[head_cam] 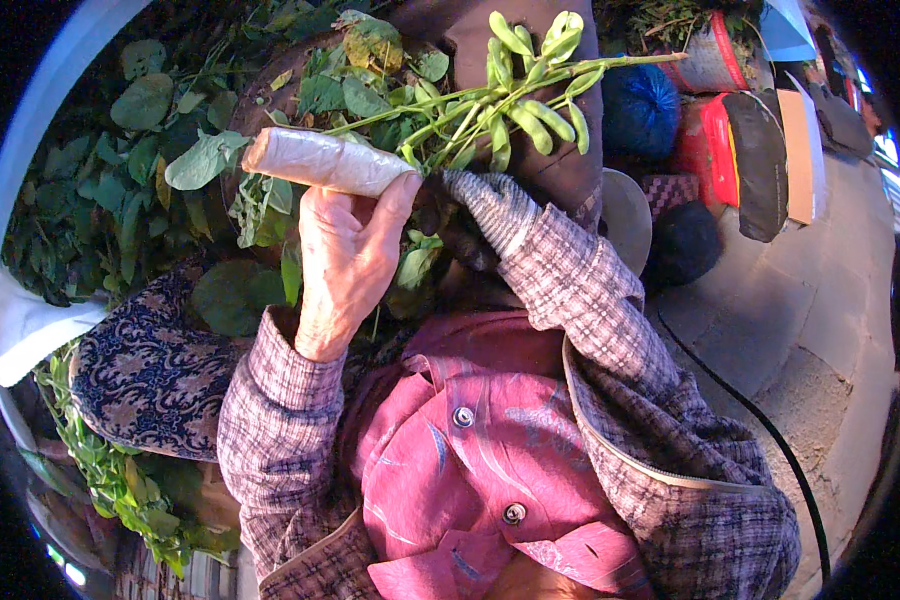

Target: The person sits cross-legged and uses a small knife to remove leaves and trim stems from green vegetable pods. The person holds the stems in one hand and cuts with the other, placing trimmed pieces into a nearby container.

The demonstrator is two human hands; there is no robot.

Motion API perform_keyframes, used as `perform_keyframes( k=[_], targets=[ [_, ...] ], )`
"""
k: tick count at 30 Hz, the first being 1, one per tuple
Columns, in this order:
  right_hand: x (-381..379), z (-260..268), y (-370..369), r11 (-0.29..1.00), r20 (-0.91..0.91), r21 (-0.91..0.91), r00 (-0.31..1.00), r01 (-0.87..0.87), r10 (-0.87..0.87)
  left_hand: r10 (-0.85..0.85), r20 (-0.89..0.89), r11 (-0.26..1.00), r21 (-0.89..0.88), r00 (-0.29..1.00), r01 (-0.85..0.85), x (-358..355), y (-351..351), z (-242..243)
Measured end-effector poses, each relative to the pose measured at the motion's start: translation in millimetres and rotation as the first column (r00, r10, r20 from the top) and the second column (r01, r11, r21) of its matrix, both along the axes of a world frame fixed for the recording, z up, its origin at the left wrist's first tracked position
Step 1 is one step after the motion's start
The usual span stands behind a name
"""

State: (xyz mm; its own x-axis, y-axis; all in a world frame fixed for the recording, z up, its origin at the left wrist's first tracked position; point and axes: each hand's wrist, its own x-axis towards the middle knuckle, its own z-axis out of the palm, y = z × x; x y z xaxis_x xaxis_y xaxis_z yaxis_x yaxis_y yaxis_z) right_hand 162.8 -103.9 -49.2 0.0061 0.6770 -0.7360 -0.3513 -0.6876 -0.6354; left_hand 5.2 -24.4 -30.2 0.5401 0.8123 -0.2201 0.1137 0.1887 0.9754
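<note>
My left hand (pixel 352 247), bare, is closed around a pale cylindrical roll (pixel 330 161) wrapped in clear film. Its thumb lies at the roll's right end, beside the stems of a green soybean stalk (pixel 525 90) with plump pods. My right hand (pixel 487 206), in a grey striped knit glove, is just below these stems; its fingertips are in shadow, so its hold on them cannot be told. Soybean leaves (pixel 360 97) lie behind the roll.
Cut leafy plants (pixel 120 172) are heaped at the left. A dark patterned cloth (pixel 150 367) covers something at lower left. A blue bag (pixel 641 109), a red-and-black package (pixel 750 165) and a black cable (pixel 765 420) are on the right, by the paved floor (pixel 802 300).
</note>
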Motion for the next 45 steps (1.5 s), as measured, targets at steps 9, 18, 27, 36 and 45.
perform_keyframes(
  k=[9,18,27,36,45],
  targets=[
    [2.3,-1.2,-6.7,0.999,-0.024,0.045,1.000,0.016,-0.014,-0.009,0.058,0.994,0.108,0.998,0.002,-8.8,16.7,2.8],
    [-2.7,-8.4,-10.9,0.996,-0.023,0.088,1.000,0.021,-0.019,-0.236,-0.121,0.954,0.157,0.964,0.254,-1.3,17.6,-22.6],
    [-5.0,-23.5,-11.9,0.980,-0.014,0.199,1.000,-0.001,0.004,0.062,-0.096,0.971,0.237,0.993,-0.038,-26.9,2.9,29.7],
    [-13.9,-33.1,-10.0,0.957,-0.040,0.283,0.998,0.064,-0.055,0.620,-0.033,0.533,0.751,0.784,-0.390,-268.1,49.1,177.9],
    [-1.2,-49.9,1.9,0.911,-0.076,0.368,0.982,0.188,-0.172,0.899,-0.437,0.437,0.899,-0.026,-0.017,-588.0,71.0,280.5]
  ],
)
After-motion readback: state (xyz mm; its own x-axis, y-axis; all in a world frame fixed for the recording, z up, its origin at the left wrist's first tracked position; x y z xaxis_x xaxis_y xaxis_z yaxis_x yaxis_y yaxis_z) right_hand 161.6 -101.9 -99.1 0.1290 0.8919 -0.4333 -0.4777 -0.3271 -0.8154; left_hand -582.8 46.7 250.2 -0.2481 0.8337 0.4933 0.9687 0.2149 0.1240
